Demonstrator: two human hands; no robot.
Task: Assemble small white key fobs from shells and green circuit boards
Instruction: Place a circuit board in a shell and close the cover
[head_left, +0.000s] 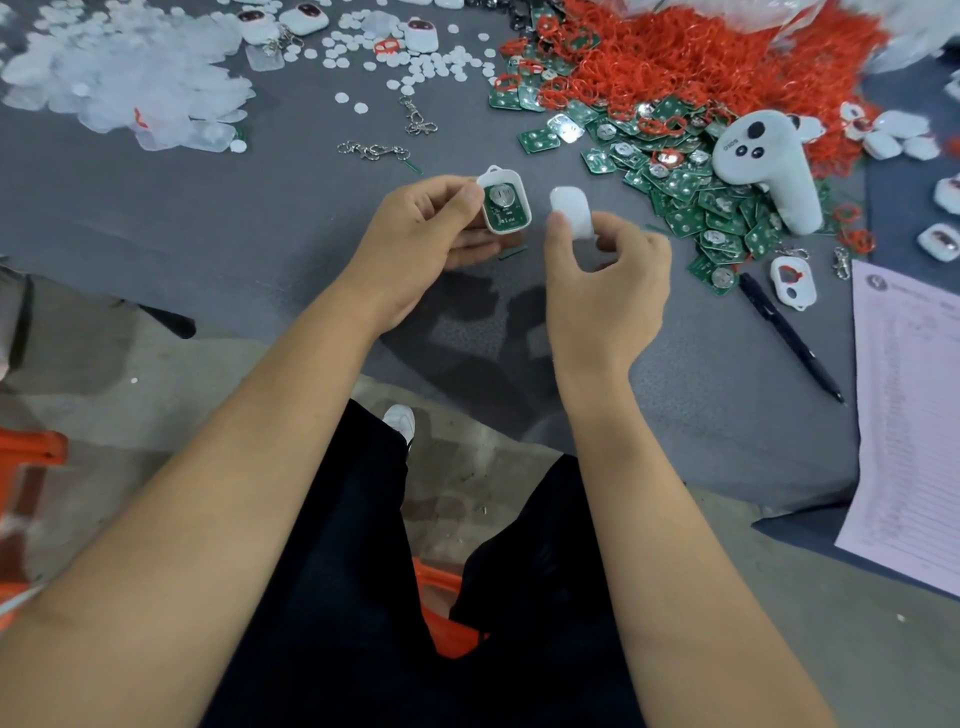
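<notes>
Head view: my left hand (415, 244) grips an open white shell (505, 205) holding a green circuit board (505, 208) above the desk (208, 208), my right hand (605, 280) pinches a white cover (571, 210) beside it, and no writing is readable.

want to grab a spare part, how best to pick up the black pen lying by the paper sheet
Pinch the slim black pen across its bare lower barrel, coming from above. It lies flat and diagonal on the grey table, its upper end against the green circuit boards.

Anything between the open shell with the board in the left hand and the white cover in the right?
Nothing. In the head view the shell with its green board and the white cover are apart, with only bare grey table showing in the gap.
</notes>
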